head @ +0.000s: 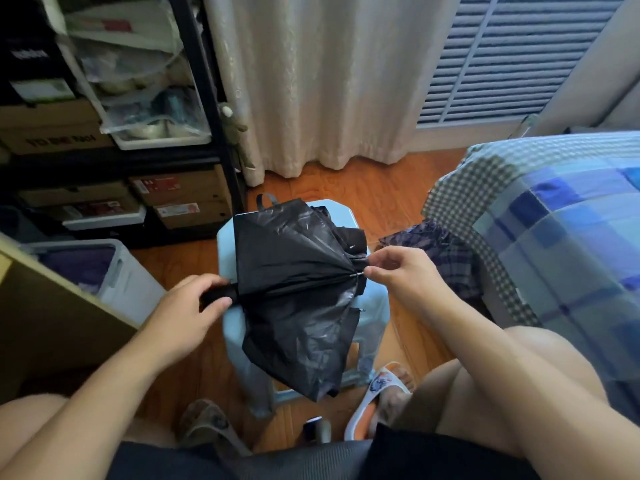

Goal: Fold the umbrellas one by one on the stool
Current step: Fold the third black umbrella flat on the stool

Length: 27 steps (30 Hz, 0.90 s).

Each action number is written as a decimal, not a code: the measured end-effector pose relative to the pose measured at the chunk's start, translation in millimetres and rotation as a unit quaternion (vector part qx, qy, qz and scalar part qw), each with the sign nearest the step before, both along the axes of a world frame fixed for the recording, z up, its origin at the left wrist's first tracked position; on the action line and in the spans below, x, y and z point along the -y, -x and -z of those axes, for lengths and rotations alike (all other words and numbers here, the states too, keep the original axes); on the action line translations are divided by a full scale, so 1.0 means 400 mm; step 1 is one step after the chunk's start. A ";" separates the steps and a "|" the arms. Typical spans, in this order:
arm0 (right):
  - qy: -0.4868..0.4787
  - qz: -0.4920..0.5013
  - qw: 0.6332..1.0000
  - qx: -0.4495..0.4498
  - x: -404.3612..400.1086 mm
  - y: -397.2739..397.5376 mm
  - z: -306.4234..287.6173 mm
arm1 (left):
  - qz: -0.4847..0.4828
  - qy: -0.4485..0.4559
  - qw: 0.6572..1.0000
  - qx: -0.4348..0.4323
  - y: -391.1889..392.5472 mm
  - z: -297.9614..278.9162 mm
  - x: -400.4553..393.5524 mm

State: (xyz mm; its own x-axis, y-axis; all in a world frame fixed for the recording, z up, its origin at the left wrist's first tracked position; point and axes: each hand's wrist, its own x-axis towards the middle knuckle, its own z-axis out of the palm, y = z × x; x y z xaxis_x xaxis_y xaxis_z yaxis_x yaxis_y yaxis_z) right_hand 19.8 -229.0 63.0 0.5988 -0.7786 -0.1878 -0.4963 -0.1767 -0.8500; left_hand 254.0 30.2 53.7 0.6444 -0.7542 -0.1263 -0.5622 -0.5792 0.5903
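Note:
A black umbrella [294, 292] lies sideways over the light blue plastic stool [372, 306], its canopy loose and crumpled, hanging past the stool's near edge. My left hand [188, 306] grips its black handle at the left. My right hand [398, 275] pinches the gathered rib tips at the right end of the canopy. A dark plaid umbrella [440, 251] lies against the bed, right of the stool. A black strap loop [265, 199] sticks up behind the canopy.
A bed with a blue checked cover [554, 220] fills the right. A black shelf with boxes [114, 161] stands at the left, with a white bin [114, 268] and a wooden desk edge [52, 306] below. Curtains [329, 81] hang behind. My knees and sandalled feet [377, 393] are near the stool.

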 end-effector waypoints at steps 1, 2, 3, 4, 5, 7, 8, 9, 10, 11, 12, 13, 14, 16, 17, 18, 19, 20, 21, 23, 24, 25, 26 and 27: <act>-0.020 0.001 1.000 0.000 -0.001 0.000 -0.001 | 0.002 0.002 1.000 -0.004 -0.004 0.005 0.002; -0.041 0.000 0.999 0.000 -0.003 -0.001 -0.002 | 0.005 0.003 1.000 -0.007 -0.006 0.006 0.004; -0.060 -0.001 0.998 0.006 -0.006 -0.005 -0.003 | 0.005 0.001 1.000 -0.010 -0.007 0.008 0.004; -0.074 0.001 0.997 0.020 -0.010 -0.010 -0.006 | 0.004 -0.002 1.000 -0.013 -0.006 0.009 0.005; -0.084 0.010 0.996 0.040 -0.012 -0.014 -0.008 | -0.002 -0.003 1.000 -0.017 -0.006 0.010 0.006; -0.096 0.032 0.991 0.084 -0.016 -0.018 -0.016 | -0.019 0.001 0.999 -0.037 -0.007 0.010 0.011; -0.096 0.039 0.990 0.097 -0.019 -0.016 -0.020 | -0.029 0.002 0.998 -0.053 -0.008 0.009 0.013; -0.093 0.043 0.989 0.103 -0.023 -0.014 -0.022 | -0.038 0.004 0.997 -0.066 -0.010 0.009 0.013; -0.091 0.045 0.989 0.107 -0.027 -0.012 -0.024 | -0.046 0.005 0.996 -0.073 -0.015 0.010 0.012; -0.090 0.045 0.989 0.108 -0.030 -0.011 -0.022 | -0.053 0.004 0.996 -0.078 -0.019 0.012 0.011; -0.089 0.044 0.989 0.106 -0.033 -0.010 -0.023 | -0.062 0.001 0.995 -0.082 -0.024 0.014 0.010; -0.085 0.039 0.990 0.103 -0.034 -0.009 -0.019 | -0.071 0.000 0.994 -0.089 -0.026 0.016 0.010; -0.082 0.031 0.992 0.092 -0.034 -0.009 -0.016 | -0.080 0.003 0.992 -0.098 -0.025 0.015 0.010; -0.075 0.014 0.996 0.053 -0.032 -0.006 -0.008 | -0.093 0.016 0.989 -0.114 -0.021 0.016 0.011; -0.074 0.006 0.997 0.033 -0.032 -0.004 -0.004 | -0.097 0.022 0.988 -0.118 -0.018 0.016 0.011; -0.079 0.003 0.997 0.017 -0.034 -0.001 -0.005 | -0.101 0.027 0.987 -0.120 -0.015 0.015 0.011; -0.090 0.001 0.996 0.012 -0.035 0.001 -0.007 | -0.102 0.028 0.987 -0.117 -0.011 0.013 0.012; -0.110 0.002 0.994 0.019 -0.034 0.003 -0.010 | -0.103 0.024 0.988 -0.111 -0.007 0.012 0.011; -0.141 0.004 0.989 0.036 -0.033 0.004 -0.012 | -0.104 0.022 0.989 -0.104 -0.004 0.011 0.012; -0.203 0.007 0.977 0.066 -0.031 0.006 -0.021 | -0.110 0.029 0.989 -0.094 0.000 0.010 0.014; -0.218 0.009 0.973 0.076 -0.031 0.007 -0.023 | -0.115 0.029 0.989 -0.093 0.002 0.007 0.015; -0.220 0.010 0.972 0.085 -0.029 0.008 -0.023 | -0.119 0.028 0.988 -0.094 0.004 0.005 0.016; -0.215 0.011 0.972 0.091 -0.029 0.009 -0.024 | -0.122 0.027 0.988 -0.094 0.003 0.005 0.016; -0.208 0.010 0.973 0.096 -0.028 0.009 -0.024 | -0.122 0.020 0.988 -0.091 0.003 0.005 0.016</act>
State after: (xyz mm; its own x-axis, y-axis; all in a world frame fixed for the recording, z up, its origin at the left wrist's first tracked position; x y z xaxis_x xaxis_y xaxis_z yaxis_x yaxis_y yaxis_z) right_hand 16.3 -217.6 72.7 0.6398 -0.6705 -0.3756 -0.3208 0.2110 -0.9233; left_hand 252.8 23.7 51.7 0.7776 -0.5851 -0.2302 -0.2905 -0.6590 0.6938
